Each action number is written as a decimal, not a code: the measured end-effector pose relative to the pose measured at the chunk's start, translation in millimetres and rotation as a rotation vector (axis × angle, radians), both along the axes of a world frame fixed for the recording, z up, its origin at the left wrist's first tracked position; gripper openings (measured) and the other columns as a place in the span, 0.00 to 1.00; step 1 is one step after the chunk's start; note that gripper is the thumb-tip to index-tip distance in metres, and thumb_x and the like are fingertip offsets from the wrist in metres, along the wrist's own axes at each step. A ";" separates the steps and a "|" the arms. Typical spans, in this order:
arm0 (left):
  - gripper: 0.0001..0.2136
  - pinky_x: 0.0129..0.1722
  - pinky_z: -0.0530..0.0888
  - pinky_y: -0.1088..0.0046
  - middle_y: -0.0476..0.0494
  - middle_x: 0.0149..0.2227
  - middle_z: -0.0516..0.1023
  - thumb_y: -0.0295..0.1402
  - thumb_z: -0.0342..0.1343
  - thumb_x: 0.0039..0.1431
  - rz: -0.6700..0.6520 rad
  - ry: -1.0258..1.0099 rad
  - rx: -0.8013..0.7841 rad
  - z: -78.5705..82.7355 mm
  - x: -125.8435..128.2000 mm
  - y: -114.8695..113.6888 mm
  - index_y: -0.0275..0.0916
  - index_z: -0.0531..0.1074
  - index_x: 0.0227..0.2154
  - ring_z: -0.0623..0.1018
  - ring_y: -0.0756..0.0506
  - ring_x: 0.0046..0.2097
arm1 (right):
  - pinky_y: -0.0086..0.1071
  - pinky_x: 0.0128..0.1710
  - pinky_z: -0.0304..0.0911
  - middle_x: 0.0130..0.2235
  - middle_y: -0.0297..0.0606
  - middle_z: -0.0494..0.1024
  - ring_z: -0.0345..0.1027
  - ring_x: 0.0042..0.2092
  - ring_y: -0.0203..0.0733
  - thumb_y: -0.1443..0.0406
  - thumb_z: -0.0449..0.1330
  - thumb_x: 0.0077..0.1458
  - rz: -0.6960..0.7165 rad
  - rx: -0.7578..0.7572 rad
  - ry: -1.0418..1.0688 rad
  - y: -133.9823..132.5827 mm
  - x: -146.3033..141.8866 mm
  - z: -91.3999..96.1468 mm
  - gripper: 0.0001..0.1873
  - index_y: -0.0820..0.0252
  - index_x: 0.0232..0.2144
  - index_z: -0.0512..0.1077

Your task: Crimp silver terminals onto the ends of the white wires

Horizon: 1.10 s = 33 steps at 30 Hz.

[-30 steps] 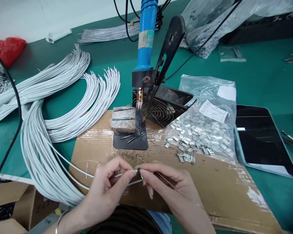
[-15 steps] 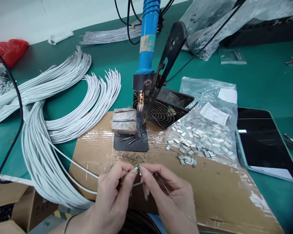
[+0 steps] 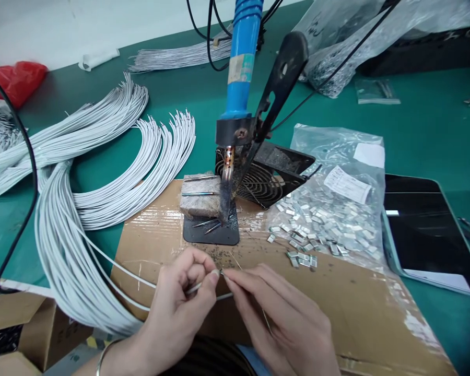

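My left hand [image 3: 182, 308] pinches the end of a thin white wire [image 3: 117, 266] between thumb and forefinger, low over the cardboard sheet [image 3: 360, 297]. My right hand [image 3: 285, 318] meets it from the right, fingertips pinched at the wire's tip on something too small to make out, with a fine strand running back under the fingers. A second white wire [image 3: 224, 296] lies just below the fingertips. Straight ahead stands a blue-handled soldering iron [image 3: 241, 62], clamped tip-down over a black base plate [image 3: 211, 232].
Bundles of white wires [image 3: 113, 172] curve across the green table on the left. A clear bag of small metal clips [image 3: 329, 209] spills onto the cardboard at right. A fan [image 3: 266, 175] sits behind the iron; a dark tablet [image 3: 426, 224] lies far right; a cardboard box [image 3: 19, 329] stands at lower left.
Both hands have stayed pinched together at the wire tip. The right hand's fingers have stretched out flatter and its wrist has shifted right; the view has shifted slightly.
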State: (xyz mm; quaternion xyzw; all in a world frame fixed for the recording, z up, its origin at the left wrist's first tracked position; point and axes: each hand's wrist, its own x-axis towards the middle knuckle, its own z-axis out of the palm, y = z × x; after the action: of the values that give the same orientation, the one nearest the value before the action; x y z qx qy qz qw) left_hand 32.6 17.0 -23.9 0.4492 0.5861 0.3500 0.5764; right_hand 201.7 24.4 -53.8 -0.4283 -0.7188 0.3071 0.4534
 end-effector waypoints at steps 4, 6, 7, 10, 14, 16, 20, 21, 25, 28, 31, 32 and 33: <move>0.10 0.23 0.52 0.76 0.60 0.19 0.55 0.36 0.58 0.66 0.014 0.038 0.003 5.4 1.8 7.9 0.38 0.69 0.30 0.53 0.52 0.23 | 0.25 0.35 0.69 0.34 0.32 0.79 0.73 0.32 0.34 0.75 0.61 0.65 0.087 -0.126 0.073 6.1 8.6 6.0 0.15 0.52 0.48 0.80; 0.09 0.22 0.51 0.76 0.60 0.18 0.56 0.34 0.59 0.64 0.066 0.047 0.024 4.6 3.2 9.4 0.38 0.70 0.29 0.54 0.53 0.22 | 0.24 0.31 0.68 0.31 0.31 0.79 0.72 0.29 0.33 0.70 0.63 0.65 -0.011 -0.225 0.159 5.6 8.6 7.5 0.12 0.49 0.44 0.83; 0.09 0.22 0.51 0.77 0.60 0.18 0.57 0.34 0.59 0.64 0.096 0.048 0.034 3.5 3.6 9.5 0.38 0.71 0.29 0.54 0.53 0.22 | 0.23 0.30 0.67 0.30 0.30 0.79 0.71 0.28 0.32 0.68 0.64 0.64 -0.091 -0.276 0.199 4.8 8.4 7.6 0.10 0.48 0.42 0.84; 0.09 0.21 0.52 0.78 0.58 0.18 0.60 0.34 0.60 0.63 0.157 0.044 0.045 0.1 4.5 9.3 0.37 0.73 0.28 0.55 0.54 0.21 | 0.21 0.25 0.66 0.23 0.29 0.77 0.70 0.24 0.32 0.63 0.68 0.61 -0.308 -0.433 0.306 1.8 7.3 5.7 0.05 0.48 0.36 0.86; 0.09 0.19 0.51 0.79 0.56 0.18 0.64 0.34 0.63 0.60 0.194 0.031 0.050 0.0 5.1 11.3 0.36 0.75 0.26 0.56 0.55 0.20 | 0.20 0.25 0.71 0.22 0.32 0.80 0.74 0.23 0.34 0.60 0.71 0.57 -0.374 -0.609 0.462 0.4 0.3 3.9 0.04 0.52 0.33 0.85; 0.09 0.19 0.51 0.80 0.55 0.18 0.65 0.34 0.63 0.59 0.206 0.031 0.046 1.6 5.3 12.6 0.36 0.75 0.26 0.56 0.55 0.20 | 0.20 0.27 0.73 0.22 0.33 0.81 0.77 0.24 0.35 0.60 0.72 0.55 -0.415 -0.670 0.533 1.4 -5.4 5.3 0.05 0.53 0.31 0.85; 0.08 0.19 0.52 0.81 0.55 0.18 0.65 0.34 0.64 0.58 0.212 0.036 0.044 5.0 5.6 13.1 0.36 0.76 0.26 0.57 0.55 0.21 | 0.20 0.28 0.74 0.24 0.34 0.83 0.79 0.26 0.36 0.61 0.72 0.53 -0.386 -0.717 0.594 3.5 -14.0 9.5 0.03 0.52 0.31 0.86; 0.08 0.19 0.52 0.81 0.55 0.18 0.65 0.34 0.64 0.58 0.213 0.037 0.044 5.5 5.9 12.9 0.36 0.76 0.26 0.57 0.55 0.20 | 0.19 0.28 0.73 0.24 0.33 0.83 0.78 0.25 0.36 0.61 0.72 0.53 -0.366 -0.712 0.591 3.5 -15.2 10.3 0.03 0.52 0.31 0.86; 0.07 0.19 0.53 0.82 0.55 0.17 0.66 0.31 0.64 0.55 0.224 0.054 0.050 5.9 7.8 13.3 0.36 0.75 0.24 0.58 0.55 0.20 | 0.22 0.27 0.71 0.23 0.33 0.80 0.74 0.26 0.35 0.59 0.72 0.52 -0.403 -0.722 0.582 1.1 -19.6 13.4 0.06 0.53 0.28 0.85; 0.06 0.19 0.55 0.82 0.54 0.18 0.68 0.31 0.65 0.54 0.228 0.072 0.059 5.2 8.2 14.5 0.36 0.75 0.24 0.61 0.55 0.20 | 0.24 0.28 0.70 0.22 0.32 0.77 0.72 0.26 0.36 0.58 0.72 0.52 -0.402 -0.751 0.594 -0.7 -22.7 15.5 0.07 0.54 0.28 0.85; 0.08 0.19 0.54 0.82 0.54 0.17 0.67 0.32 0.65 0.55 0.227 0.068 0.053 3.3 6.9 14.3 0.36 0.75 0.24 0.59 0.55 0.20 | 0.23 0.28 0.70 0.20 0.30 0.75 0.70 0.25 0.35 0.58 0.72 0.53 -0.420 -0.782 0.629 0.0 -22.7 14.9 0.06 0.54 0.29 0.84; 0.08 0.19 0.53 0.81 0.54 0.17 0.66 0.33 0.65 0.55 0.225 0.064 0.049 2.4 6.4 13.9 0.36 0.75 0.25 0.58 0.55 0.20 | 0.23 0.28 0.70 0.20 0.31 0.76 0.70 0.25 0.34 0.59 0.72 0.53 -0.413 -0.776 0.632 0.7 -21.7 13.8 0.07 0.54 0.29 0.84; 0.08 0.19 0.53 0.81 0.54 0.17 0.67 0.33 0.65 0.55 0.220 0.060 0.047 1.6 6.0 13.4 0.36 0.75 0.25 0.58 0.55 0.20 | 0.23 0.27 0.70 0.21 0.31 0.77 0.71 0.25 0.35 0.59 0.72 0.54 -0.393 -0.760 0.627 1.5 -20.3 12.4 0.07 0.54 0.28 0.84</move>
State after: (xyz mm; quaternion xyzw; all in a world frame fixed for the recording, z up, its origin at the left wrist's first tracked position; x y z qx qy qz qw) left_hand 38.6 30.4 -22.3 0.4060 0.6404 0.4113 0.5059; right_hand 181.4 25.9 -41.4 -0.5764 -0.2929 0.5686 0.5085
